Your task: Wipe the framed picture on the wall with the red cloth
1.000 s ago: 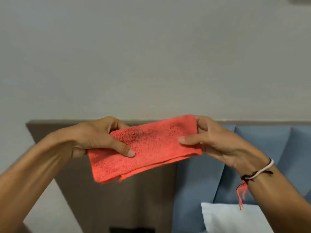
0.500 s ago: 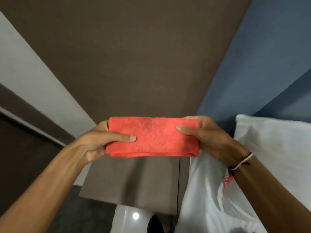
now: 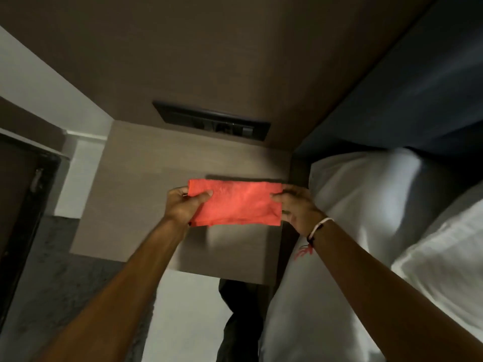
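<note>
While both arms reach forward, the left hand and right hand each pinch one end of the folded red cloth, stretched flat above a brown bedside counter beside white pillows.

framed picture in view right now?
No. Only the red cloth, held between left hand and right hand, over a brown nightstand beside a pillow.

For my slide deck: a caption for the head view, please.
Both hands, left and right, hold a folded red cloth over a nightstand beside white pillows.
</note>
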The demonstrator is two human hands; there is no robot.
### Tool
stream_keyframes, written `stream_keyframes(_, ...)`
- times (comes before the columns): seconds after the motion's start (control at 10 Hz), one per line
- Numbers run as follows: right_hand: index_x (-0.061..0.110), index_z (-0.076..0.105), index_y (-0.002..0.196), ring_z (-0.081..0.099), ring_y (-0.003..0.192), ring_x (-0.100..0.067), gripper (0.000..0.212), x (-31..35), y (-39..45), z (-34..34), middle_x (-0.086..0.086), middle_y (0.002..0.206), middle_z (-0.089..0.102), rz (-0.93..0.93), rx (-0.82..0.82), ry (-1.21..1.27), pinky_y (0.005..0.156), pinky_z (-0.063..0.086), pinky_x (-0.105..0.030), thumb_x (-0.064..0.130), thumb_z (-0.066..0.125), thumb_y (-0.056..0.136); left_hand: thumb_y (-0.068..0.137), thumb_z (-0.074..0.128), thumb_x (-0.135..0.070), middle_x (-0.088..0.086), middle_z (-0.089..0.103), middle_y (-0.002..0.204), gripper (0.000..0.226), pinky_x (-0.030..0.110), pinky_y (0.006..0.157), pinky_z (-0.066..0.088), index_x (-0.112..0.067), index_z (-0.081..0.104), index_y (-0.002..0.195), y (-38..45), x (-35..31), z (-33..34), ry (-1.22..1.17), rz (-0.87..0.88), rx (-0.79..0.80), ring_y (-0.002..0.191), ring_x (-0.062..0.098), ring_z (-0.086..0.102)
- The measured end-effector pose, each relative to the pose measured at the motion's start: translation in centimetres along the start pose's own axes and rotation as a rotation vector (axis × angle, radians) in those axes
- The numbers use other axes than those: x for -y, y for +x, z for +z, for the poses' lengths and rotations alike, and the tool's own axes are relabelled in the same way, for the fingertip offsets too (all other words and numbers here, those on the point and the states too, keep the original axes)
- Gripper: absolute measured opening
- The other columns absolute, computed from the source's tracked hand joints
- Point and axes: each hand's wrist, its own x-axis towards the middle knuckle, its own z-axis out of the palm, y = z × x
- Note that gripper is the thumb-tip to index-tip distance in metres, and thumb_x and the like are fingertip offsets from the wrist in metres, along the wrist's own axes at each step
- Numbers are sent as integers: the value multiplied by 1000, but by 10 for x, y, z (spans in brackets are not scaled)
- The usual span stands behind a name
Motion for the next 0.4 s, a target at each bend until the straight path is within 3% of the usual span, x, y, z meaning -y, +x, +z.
stream_keyframes(0.1, -1, 67, 121, 64, 117, -41, 32, -22, 26, 7, -25, 125, 67, 22, -85, -65, 100, 53, -60, -11, 63, 90, 78, 83, 4, 15, 75, 96, 25, 50, 96, 59, 3, 77, 102, 16, 20, 11, 88, 26, -24, 89, 23, 66)
stream_keyframes(0.2, -1, 69, 120, 66, 118, -44, 36, -40, 48, 11, -27, 125, 70, -13, -200, -157, 102, 53, -58, -9, 71, 85, 73, 83, 8, 25, 76, 113, 44, 48, 98, 59, 3, 72, 115, 28, 36, 20, 200, 77, -44, 94, 25, 67)
stream_keyframes(0.3, 7, 68, 124, 66, 118, -39, 42, -44, 47, 10, -22, 127, 70, -34, -245, -220, 104, 54, -52, -2, 75, 83, 75, 83, 3, 23, 76, 117, 46, 45, 98, 59, -2, 71, 119, 22, 31, 22, 263, 130, -46, 100, 30, 72)
stream_keyframes(0.4, 12, 53, 140, 66, 120, -33, 56, -39, 28, 5, -15, 131, 67, -167, -244, -393, 101, 49, -28, 8, 71, 87, 84, 79, -6, 21, 70, 132, 65, 45, 107, 55, -5, 54, 144, 8, 14, 21, 376, 238, -25, 120, 38, 68)
